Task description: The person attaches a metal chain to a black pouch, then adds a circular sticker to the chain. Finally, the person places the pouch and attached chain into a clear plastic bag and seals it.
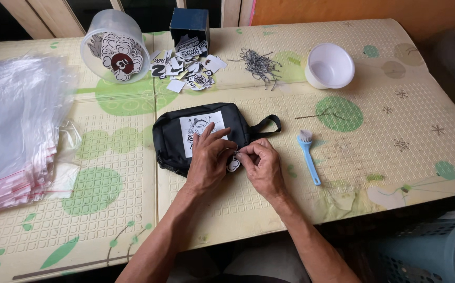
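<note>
Left hand (206, 157) covers the black pouch (170, 139)'s lower edge; the small tag (233, 165) between the fingers is too tiny to make out. Plastic bags (12, 126) run off-frame.

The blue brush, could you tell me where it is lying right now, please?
In the head view, the blue brush lies on the mat right of the right hand, below the white bowl.

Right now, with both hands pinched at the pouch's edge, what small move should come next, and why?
Probably ease the small tag onto the zipper end: the left hand rests on the black pouch, and the right hand pinches beside the tag, which hangs at the pouch's edge.
</note>
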